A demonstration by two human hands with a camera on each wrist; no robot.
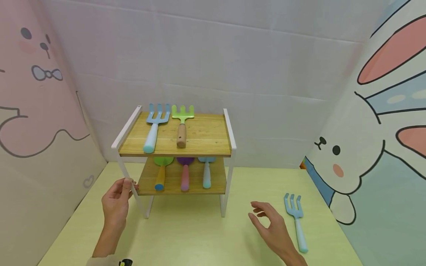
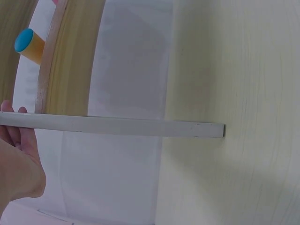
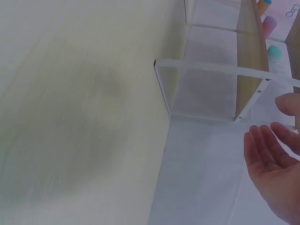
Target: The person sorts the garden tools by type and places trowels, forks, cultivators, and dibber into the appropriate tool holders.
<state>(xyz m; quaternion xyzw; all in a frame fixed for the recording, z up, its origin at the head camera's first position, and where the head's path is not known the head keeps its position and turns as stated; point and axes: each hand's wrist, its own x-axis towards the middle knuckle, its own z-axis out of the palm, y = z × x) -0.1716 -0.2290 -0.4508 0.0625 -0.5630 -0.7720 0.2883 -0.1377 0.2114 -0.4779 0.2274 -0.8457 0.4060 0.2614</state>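
Observation:
A two-tier wooden shelf with white metal side frames stands on the table. My left hand pinches its front left leg, thumb in front and fingers behind. My right hand is in the air to the right of the shelf, fingers loosely bent and apart from the thumb, holding nothing. A blue hand fork lies on the table just right of that hand. On the top tier lie another blue hand fork and a green hand fork with a wooden handle.
On the lower tier lie a green tool with a yellow handle, a purple one with a pink handle and a light blue one; the top tier partly hides their heads. White curtain and printed rabbit panels surround the table.

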